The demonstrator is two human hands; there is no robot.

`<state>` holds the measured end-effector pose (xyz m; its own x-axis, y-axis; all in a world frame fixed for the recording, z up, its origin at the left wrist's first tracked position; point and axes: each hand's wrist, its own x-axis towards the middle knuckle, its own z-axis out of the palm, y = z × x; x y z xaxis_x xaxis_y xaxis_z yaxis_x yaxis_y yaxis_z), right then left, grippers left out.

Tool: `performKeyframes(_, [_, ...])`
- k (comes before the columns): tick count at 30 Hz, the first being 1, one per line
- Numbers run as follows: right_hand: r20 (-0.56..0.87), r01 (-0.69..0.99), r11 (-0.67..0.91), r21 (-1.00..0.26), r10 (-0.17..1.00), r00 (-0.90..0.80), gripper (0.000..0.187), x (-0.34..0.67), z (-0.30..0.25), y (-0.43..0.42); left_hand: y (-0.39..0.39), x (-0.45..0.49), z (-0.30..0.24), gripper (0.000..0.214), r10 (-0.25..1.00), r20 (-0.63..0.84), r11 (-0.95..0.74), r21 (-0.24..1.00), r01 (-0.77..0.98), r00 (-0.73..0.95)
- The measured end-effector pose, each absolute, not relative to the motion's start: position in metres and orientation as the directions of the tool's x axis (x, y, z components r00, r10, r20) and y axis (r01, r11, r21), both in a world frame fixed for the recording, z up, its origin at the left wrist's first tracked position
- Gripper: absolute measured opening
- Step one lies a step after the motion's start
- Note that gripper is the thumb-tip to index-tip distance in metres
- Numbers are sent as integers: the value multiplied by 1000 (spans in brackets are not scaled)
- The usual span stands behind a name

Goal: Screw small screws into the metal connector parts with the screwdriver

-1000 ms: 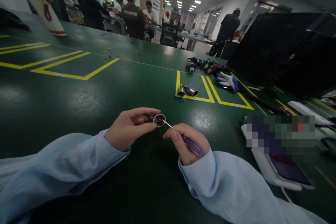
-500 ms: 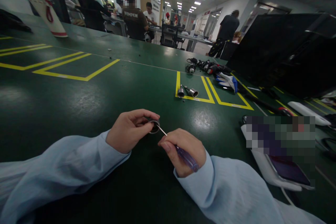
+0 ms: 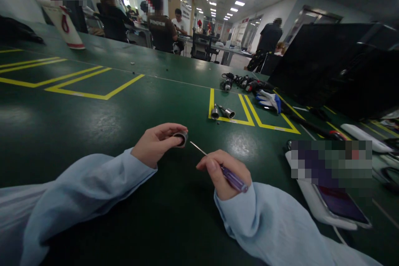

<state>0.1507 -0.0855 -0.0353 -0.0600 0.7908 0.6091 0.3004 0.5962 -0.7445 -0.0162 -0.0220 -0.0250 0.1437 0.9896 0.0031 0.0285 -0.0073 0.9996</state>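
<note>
My left hand is closed round a small round metal part, pinched between thumb and fingers just above the green table. My right hand grips a small screwdriver with a purple handle. Its thin metal shaft points up and left toward the part, with the tip a short gap away from it. Both forearms in light blue sleeves rest on the table.
Two small metal cylinders lie in a yellow-taped square ahead. Beyond them are a pile of dark parts and a blue-white glove. A phone on a white tray lies at the right, a large black case behind. Other people sit at far tables.
The screwdriver tip has come out of the metal part and drawn back to the right. My left hand has turned the part so its open face no longer looks at me.
</note>
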Motion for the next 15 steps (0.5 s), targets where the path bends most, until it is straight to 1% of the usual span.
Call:
performKeyframes(2, [503, 214, 474, -854, 858, 104, 21, 149, -39, -76, -9, -21, -30, 36, 991, 17, -19, 1000, 10, 134])
performKeyframes(4, [354, 33, 355, -934, 912, 206, 18, 147, -44, -60, 5, -25, -36, 45, 992, 88, -90, 996, 13, 91])
performKeyframes(6, [216, -159, 257, -953, 947, 238, 19, 144, -47, -39, 18, -28, -40, 52, 980, 178, -186, 979, 80, 92])
performKeyframes(9, [45, -358, 103, -928, 985, 167, 26, 138, -50, -8, 36, -34, -42, 44, 935, 335, -355, 888, 292, 116])
performKeyframes(10, [28, -396, 74, -915, 992, 120, 28, 136, -50, 1, 42, -36, -41, 43, 918, 374, -396, 835, 382, 134])
performKeyframes(12, [55, -459, 67, -886, 998, 40, 30, 132, -51, 15, 54, -41, -39, 40, 865, 465, -481, 668, 568, 187])
performKeyframes(14, [123, -502, 103, -858, 992, -6, 30, 128, -52, 26, 65, -45, -38, 33, 820, 512, -536, 528, 659, 256])
performKeyframes(15, [157, -519, 125, -845, 987, -19, 28, 127, -52, 30, 70, -47, -38, 30, 809, 520, -545, 490, 681, 273])
